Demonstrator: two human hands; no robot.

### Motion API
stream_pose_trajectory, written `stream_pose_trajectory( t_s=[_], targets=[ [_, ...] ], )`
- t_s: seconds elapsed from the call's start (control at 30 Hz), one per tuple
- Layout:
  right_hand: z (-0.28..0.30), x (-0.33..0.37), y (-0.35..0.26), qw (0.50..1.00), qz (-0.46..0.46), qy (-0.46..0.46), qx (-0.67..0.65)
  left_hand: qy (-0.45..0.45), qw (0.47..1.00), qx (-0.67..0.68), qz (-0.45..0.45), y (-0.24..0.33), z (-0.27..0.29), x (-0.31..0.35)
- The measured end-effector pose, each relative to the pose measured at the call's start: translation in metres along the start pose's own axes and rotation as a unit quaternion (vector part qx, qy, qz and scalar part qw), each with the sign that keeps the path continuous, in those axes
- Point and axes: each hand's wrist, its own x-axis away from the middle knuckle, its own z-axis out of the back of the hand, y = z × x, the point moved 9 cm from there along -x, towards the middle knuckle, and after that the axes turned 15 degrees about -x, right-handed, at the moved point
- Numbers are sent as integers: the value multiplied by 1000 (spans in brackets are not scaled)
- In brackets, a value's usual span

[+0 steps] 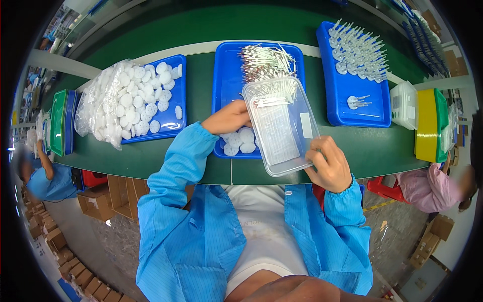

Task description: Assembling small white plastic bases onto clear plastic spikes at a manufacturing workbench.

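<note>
Your right hand (329,166) is closed on the lower right rim of a clear tub (308,146), thumb and fingers pinching its edge, while your left hand (229,118) reaches to the tub's left side with its fingertips hidden behind the plastic, so I cannot tell how far open it is or whether it has hold of anything. The tub slants over the right part of the middle blue tray (220,65) and reaches past that tray's near edge, above the green worktop (131,160). A pale sheet (278,133) shows in or through the tub; which of the two, I cannot tell. In the middle tray you have a heap of thin sticks (266,60) toward the far end and a few white discs (240,140) at the near end, just beyond your left wrist. To your left, another blue tray (172,124) bears a big pile of discs, partly in a clear plastic bag (98,108). To your right, a third blue tray (333,100) carries rows of clear pronged parts (357,50), with a small cluster set apart nearer you. Just beside it stands a translucent container (404,105), next to a yellow bin (426,126).
</note>
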Motion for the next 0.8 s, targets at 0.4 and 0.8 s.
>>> stream_pose_trajectory(
  t_s=[0.4,0.8],
  targets=[
    [12,-14,-16,1000,5,-9,28,195,981,4,20,26,14,36],
    [-61,-46,14,998,-40,-16,46,283,958,-38,-23,67,-33,70]
  ],
)
